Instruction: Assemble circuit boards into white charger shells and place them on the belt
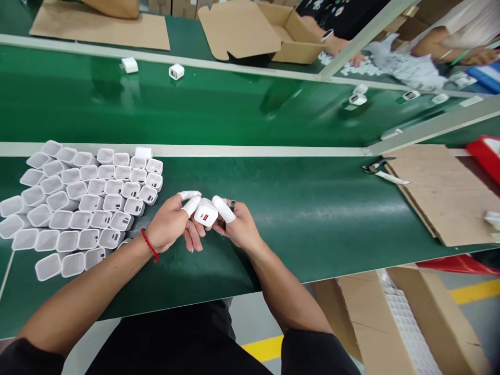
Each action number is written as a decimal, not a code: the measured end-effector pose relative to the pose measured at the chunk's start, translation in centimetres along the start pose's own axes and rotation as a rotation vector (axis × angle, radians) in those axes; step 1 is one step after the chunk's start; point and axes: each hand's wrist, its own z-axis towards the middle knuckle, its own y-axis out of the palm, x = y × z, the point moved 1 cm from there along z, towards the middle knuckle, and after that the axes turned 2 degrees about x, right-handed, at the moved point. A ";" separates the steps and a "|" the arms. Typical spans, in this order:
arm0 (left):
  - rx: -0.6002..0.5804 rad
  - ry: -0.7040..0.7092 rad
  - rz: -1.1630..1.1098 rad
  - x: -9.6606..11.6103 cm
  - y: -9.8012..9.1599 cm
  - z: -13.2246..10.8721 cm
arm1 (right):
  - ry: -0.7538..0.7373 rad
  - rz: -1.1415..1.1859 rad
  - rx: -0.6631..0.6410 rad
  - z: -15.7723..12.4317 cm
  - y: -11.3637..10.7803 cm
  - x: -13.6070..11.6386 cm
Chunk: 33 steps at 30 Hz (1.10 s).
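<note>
Between my two hands, over the green table point(312, 208), is a white USB charger point(205, 212) with its port face turned up toward me. An orange port and a small dark one show on that face. My left hand point(175, 221) grips it from the left with white-covered thumb and finger. From the other side, my right hand point(236, 221) pinches it, its thumb also in a white cover. Left of my hands stand several rows of white open charger housings point(72, 221), some with dark parts inside.
Beyond a pale rail, several white chargers point(176, 72) lie on the green conveyor. Pliers point(385, 172) lie by a cardboard sheet point(441, 192) at right. An open carton point(375, 317) stands below the table edge. Co-workers' hands point(347, 52) are across the line.
</note>
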 end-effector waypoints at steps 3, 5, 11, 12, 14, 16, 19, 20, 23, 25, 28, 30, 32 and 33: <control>-0.006 0.016 0.027 -0.1 0.0 0.1 | 0.002 0.022 -0.016 0.2 -0.1 0.4; 0.007 0.048 0.087 -0.4 0.0 0.2 | 0.019 0.046 -0.036 0.4 -0.3 0.6; 0.074 0.327 0.976 -1.4 0.0 -0.3 | 0.049 -0.079 0.138 1.7 -3.3 -0.5; 0.016 0.367 1.148 -1.5 0.1 -0.6 | 0.007 -0.154 0.204 2.5 -4.0 -0.9; -0.142 0.439 1.353 -1.9 0.6 -1.1 | -0.103 -0.391 0.299 5.0 -5.1 -1.9; -0.268 0.511 1.421 -2.4 1.2 -1.5 | -0.201 -0.662 0.334 8.3 -5.3 -2.9; -0.398 0.594 1.471 -3.5 2.3 -2.0 | -0.250 -0.832 0.375 13.6 -4.5 -4.2; -0.434 0.606 1.492 -3.9 2.6 -2.0 | -0.261 -0.877 0.397 15.2 -4.1 -4.6; -0.508 0.603 1.560 -5.1 3.1 -1.7 | -0.248 -1.014 0.443 19.3 -3.4 -5.1; -0.532 0.585 1.594 -5.6 3.3 -1.3 | -0.217 -1.091 0.461 21.0 -3.3 -4.9; -0.544 0.565 1.600 -5.8 3.4 -0.9 | -0.186 -1.177 0.471 21.5 -3.8 -4.4; -0.544 0.559 1.593 -5.8 3.2 -0.8 | -0.200 -1.223 0.478 20.7 -4.4 -4.2; -0.542 0.567 1.576 -5.7 3.0 -0.9 | -0.239 -1.261 0.481 19.2 -5.3 -4.0; -0.542 0.573 1.565 -5.7 2.9 -1.0 | -0.261 -1.276 0.481 18.1 -5.8 -3.8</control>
